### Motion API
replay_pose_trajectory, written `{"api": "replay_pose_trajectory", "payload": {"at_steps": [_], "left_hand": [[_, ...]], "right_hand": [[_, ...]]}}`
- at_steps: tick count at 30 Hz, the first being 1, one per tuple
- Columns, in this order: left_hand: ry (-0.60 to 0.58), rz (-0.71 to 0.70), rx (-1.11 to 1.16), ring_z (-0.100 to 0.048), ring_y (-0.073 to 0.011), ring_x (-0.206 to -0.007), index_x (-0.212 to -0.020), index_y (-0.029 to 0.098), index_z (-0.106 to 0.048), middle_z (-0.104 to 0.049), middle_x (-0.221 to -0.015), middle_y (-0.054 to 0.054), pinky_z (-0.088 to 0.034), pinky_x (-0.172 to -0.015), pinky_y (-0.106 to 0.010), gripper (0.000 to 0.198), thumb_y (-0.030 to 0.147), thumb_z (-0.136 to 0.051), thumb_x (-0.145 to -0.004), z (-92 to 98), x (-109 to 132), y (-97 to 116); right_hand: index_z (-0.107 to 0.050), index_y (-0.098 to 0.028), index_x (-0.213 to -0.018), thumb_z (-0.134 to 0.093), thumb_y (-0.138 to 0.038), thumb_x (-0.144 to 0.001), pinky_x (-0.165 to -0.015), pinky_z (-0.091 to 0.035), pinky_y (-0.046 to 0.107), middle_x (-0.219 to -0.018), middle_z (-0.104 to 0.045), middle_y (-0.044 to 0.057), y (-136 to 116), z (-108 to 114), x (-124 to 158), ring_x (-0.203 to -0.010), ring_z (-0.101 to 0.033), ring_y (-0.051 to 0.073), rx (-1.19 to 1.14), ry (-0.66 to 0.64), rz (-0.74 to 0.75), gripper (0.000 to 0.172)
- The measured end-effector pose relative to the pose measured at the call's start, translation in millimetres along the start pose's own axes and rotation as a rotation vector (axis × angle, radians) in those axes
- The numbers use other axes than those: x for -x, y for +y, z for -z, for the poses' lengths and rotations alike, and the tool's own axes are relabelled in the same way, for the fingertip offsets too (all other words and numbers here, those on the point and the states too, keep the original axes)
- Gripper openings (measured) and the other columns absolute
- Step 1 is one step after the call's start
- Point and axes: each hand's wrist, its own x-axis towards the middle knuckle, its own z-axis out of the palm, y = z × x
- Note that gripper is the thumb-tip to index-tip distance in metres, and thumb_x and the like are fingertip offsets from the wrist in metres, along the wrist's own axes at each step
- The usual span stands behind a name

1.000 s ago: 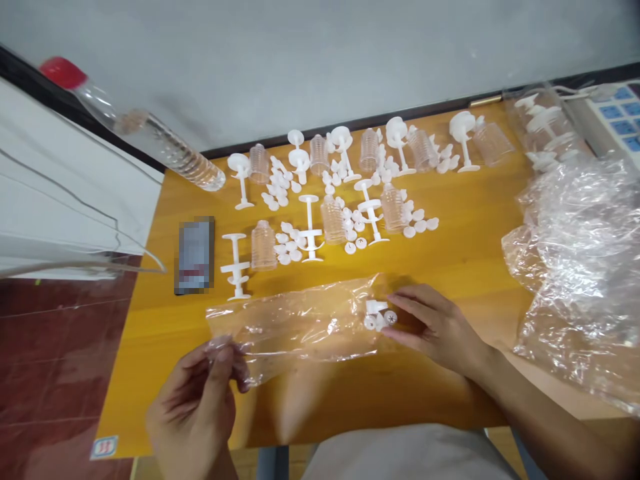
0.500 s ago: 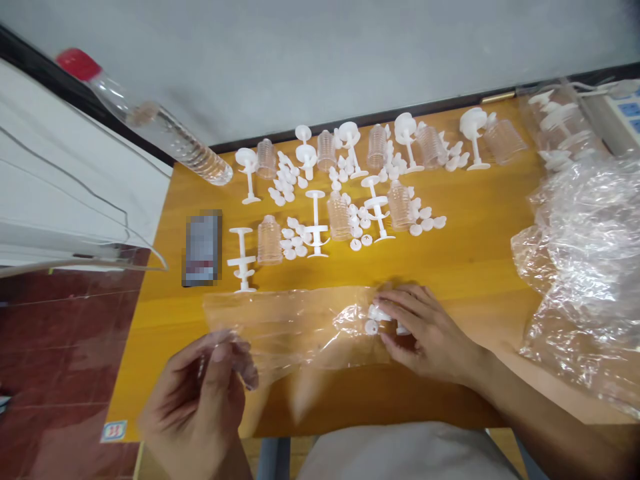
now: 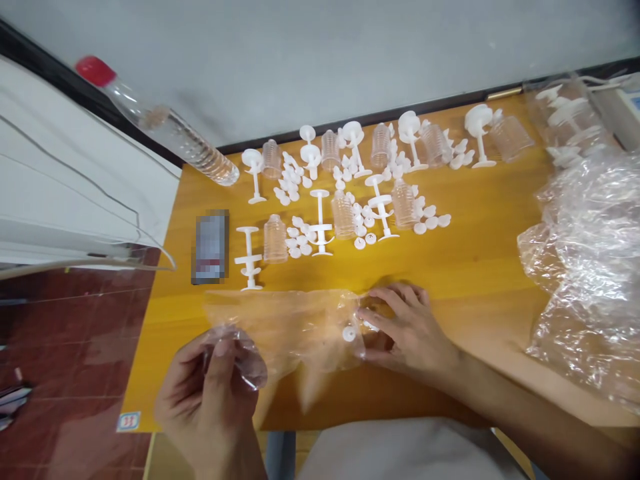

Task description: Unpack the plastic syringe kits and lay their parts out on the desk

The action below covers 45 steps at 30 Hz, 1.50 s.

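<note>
My left hand (image 3: 215,387) is closed on the near-left end of a clear plastic bag (image 3: 295,327), thumb on top. The bag stretches flat to the right over the wooden table (image 3: 480,267). At its right end lie small white caps (image 3: 349,333), partly covered by my right hand (image 3: 410,330). That hand is curved over them with its fingers apart, touching the bag's end. Whether it grips any cap is hidden. Behind, in two rows, are white plastic stands (image 3: 247,259), clear ribbed bottles (image 3: 275,239) and clusters of small white pieces (image 3: 300,238).
A water bottle with a red cap (image 3: 187,143) lies at the back left, above a blurred phone (image 3: 210,247). Crumpled clear bags (image 3: 590,267) are heaped on the right, near a filled bag (image 3: 570,120). A wall runs along the back edge.
My right hand has moved a little left with the white caps beneath it, and its fingers look more spread. My left hand still holds the bag. The view has shifted slightly.
</note>
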Motion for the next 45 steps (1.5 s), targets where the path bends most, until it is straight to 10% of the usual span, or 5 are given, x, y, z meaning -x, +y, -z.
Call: {"api": "replay_pose_trajectory", "payload": {"at_steps": [36, 45], "left_hand": [[-0.084, 0.293, 0.038, -0.054, -0.0079, -0.047, -0.08, 0.02, -0.072, -0.065, -0.062, 0.004, -0.038, -0.04, -0.016, 0.021, 0.031, -0.087, -0.07, 18.4, -12, -35], [0.198, 0.238, 0.002, -0.051, -0.0088, -0.053, -0.07, 0.018, -0.062, -0.067, -0.074, 0.004, -0.035, -0.038, -0.019, 0.025, 0.019, -0.085, -0.06, 43.8, -41, -32]], "right_hand": [[-0.079, -0.029, -0.097, -0.069, -0.042, -0.097, -0.093, -0.027, 0.045, -0.09, -0.073, 0.002, -32, -41, -43, -0.086, -0.047, 0.02, 0.081, -0.019, -0.024, 0.017], [-0.075, -0.025, -0.108, -0.067, -0.031, -0.1, -0.087, -0.031, 0.038, -0.073, -0.063, -0.001, 5, -4, -17, -0.076, -0.049, 0.015, 0.116, 0.052, 0.036, 0.012]]}}
